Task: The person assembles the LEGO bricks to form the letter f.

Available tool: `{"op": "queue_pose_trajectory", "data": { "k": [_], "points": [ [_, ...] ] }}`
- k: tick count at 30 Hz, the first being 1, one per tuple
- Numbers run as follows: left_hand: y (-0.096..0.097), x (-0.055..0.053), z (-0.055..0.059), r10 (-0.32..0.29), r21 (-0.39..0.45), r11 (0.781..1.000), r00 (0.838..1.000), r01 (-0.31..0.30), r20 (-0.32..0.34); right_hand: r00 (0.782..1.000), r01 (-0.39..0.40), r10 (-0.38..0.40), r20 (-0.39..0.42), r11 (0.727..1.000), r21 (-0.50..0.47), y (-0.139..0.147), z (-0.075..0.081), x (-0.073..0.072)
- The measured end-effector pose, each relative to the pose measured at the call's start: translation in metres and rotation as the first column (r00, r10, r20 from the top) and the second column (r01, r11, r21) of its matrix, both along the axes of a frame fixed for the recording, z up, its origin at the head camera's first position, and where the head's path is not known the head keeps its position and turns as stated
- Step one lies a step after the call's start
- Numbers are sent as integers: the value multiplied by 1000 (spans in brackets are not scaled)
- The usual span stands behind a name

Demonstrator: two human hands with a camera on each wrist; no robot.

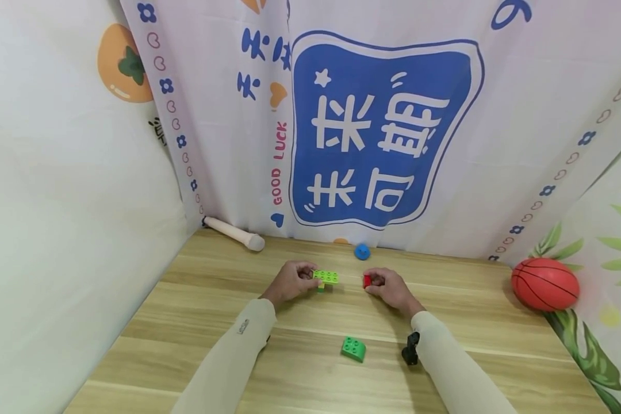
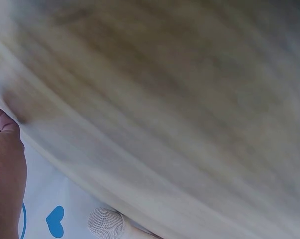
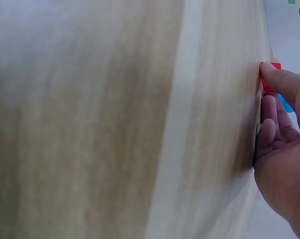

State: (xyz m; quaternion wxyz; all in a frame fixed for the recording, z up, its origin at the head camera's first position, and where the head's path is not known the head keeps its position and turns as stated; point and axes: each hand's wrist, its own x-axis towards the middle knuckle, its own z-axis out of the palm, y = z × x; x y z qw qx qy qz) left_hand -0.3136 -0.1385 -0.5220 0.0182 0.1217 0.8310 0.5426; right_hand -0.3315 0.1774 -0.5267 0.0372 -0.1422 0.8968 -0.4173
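Note:
In the head view my left hand [image 1: 292, 282] grips a small stack of building bricks at its left end. A lime-green studded brick [image 1: 327, 276] forms its top, with a yellow and a green piece beneath. To the right, my right hand [image 1: 389, 286] pinches a red building brick [image 1: 367, 281] between thumb and fingers, apart from the stack. The right wrist view shows that red brick [image 3: 270, 84] under the thumb, low over the wood. Only part of the left hand [image 2: 5, 169] shows in the left wrist view, and its bricks are out of sight there. A green curved brick [image 1: 353, 349] lies nearer me.
A white microphone [image 1: 235, 233] lies at the back left of the wooden table [image 1: 196, 322]. By the back edge sits a round blue object [image 1: 362, 252]. A red basketball [image 1: 545, 284] is at the right edge. Printed cloth hangs behind.

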Motion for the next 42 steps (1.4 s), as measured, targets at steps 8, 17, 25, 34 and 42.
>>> {"op": "queue_pose_trajectory", "data": {
  "k": [8,17,25,34,42],
  "points": [
    [1,0,1,15,-16,1000,1000,-15,0,1000,-2,2,2,1000,-2,0,0,-1],
    [0,0,1,9,-15,1000,1000,-9,-2,1000,-14,14,-3,1000,-5,0,0,0],
    [0,1,1,-2,3,1000,1000,2,-18,1000,-2,1,-20,998,-56,-17,14,7],
    [-1,2,1,-15,-6,1000,998,14,-59,992,-83,73,-99,991,-100,-65,45,13],
    [-1,4,3,-27,-16,1000,995,25,-92,976,-154,146,-165,988,-35,-100,46,19]
  ]
}}
